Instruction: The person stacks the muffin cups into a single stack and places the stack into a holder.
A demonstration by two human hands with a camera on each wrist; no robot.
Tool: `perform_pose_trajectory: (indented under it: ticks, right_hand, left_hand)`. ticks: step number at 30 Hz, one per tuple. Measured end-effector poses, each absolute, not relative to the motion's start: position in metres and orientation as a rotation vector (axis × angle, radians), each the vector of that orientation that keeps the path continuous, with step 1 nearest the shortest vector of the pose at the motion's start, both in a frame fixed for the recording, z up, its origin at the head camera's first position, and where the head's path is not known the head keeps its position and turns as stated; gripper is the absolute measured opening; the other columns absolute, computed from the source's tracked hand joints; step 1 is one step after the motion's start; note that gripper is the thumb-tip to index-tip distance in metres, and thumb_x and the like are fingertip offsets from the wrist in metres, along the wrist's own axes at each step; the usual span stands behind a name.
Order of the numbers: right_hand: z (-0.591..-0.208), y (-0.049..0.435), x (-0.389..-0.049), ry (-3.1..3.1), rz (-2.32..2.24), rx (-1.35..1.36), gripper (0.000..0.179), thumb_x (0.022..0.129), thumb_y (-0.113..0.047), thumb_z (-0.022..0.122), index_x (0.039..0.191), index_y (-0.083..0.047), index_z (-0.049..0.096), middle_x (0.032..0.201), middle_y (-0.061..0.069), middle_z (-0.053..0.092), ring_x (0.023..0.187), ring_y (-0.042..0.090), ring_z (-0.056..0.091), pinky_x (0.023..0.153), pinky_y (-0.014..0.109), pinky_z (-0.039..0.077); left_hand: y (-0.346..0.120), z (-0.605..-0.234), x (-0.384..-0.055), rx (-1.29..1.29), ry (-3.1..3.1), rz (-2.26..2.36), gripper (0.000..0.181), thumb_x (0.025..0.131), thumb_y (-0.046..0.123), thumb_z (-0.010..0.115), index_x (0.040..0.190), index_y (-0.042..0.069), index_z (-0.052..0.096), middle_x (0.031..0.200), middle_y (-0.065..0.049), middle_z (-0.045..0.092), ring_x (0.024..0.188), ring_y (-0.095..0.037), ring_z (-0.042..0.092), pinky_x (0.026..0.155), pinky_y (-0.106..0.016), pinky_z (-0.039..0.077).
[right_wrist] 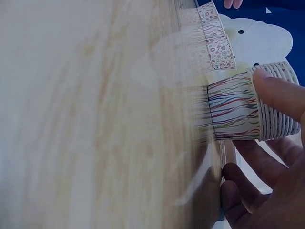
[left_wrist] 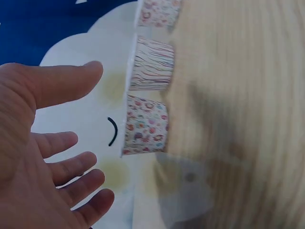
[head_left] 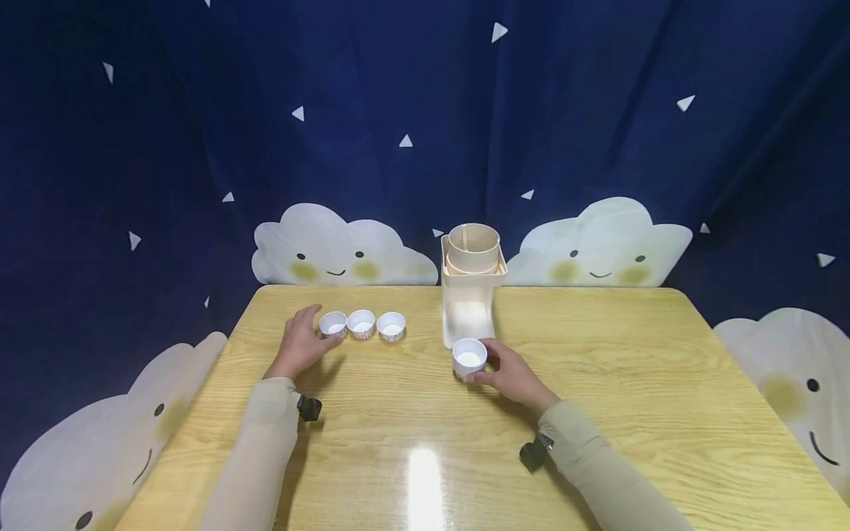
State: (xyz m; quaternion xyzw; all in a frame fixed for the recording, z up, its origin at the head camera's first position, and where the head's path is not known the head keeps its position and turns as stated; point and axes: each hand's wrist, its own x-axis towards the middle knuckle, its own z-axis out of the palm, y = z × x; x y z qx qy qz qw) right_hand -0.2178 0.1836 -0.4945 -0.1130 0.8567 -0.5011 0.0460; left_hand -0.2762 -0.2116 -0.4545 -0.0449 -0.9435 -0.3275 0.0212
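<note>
My right hand (head_left: 514, 375) grips a stack of nested paper cups (right_wrist: 236, 107) between thumb and fingers. Coloured wavy lines decorate the lowest cup's side, and many rims show above it. To the left, three small paper cups stand in a row: a left one (head_left: 333, 324), a middle one (head_left: 361, 324) and a right one (head_left: 391, 327). Beside the left cup my left hand (head_left: 301, 344) is spread, thumb and fingers apart. In the left wrist view nothing lies in its grasp, and the flower-patterned cup (left_wrist: 146, 125) stands just past the fingertips.
A cream-coloured stand (head_left: 467, 313) with a round open holder (head_left: 474, 249) on top is at the back of the wooden table (head_left: 631, 369), right behind the stack. Cloud-shaped panels (head_left: 604, 247) and a dark blue curtain (head_left: 398, 74) border the table.
</note>
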Motion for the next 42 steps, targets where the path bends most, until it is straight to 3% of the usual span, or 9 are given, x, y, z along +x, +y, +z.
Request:
perform_pose_trajectory:
  ticks: [28,42]
  right_hand:
    - [-0.494,0.184,-0.218,2.63,-1.492,-0.347,0.062,0.08,-0.019,0.082,0.133,-0.004,0.054,0.131,0.017,0.063,0.13,0.037,0.055,0.114,0.053,0.04]
    - [-0.495,0.183,-0.217,2.646,-1.511,-0.342,0.062,0.08,-0.012,0.081,0.135,-0.001,0.053,0.133,0.021,0.061,0.132,0.04,0.052,0.115,0.055,0.037]
  left_hand:
    - [-0.212,-0.471,-0.289,-0.109,-2.938,-1.071,0.084,0.088,0.028,0.072,0.151,-0.006,0.028,0.152,-0.03,0.038,0.142,-0.05,0.032,0.119,-0.06,0.027]
    - [-0.214,-0.475,-0.297,-0.096,-2.942,-1.026,0.082,0.087,0.029,0.073,0.148,-0.007,0.032,0.149,-0.031,0.042,0.138,-0.048,0.04,0.116,-0.057,0.033]
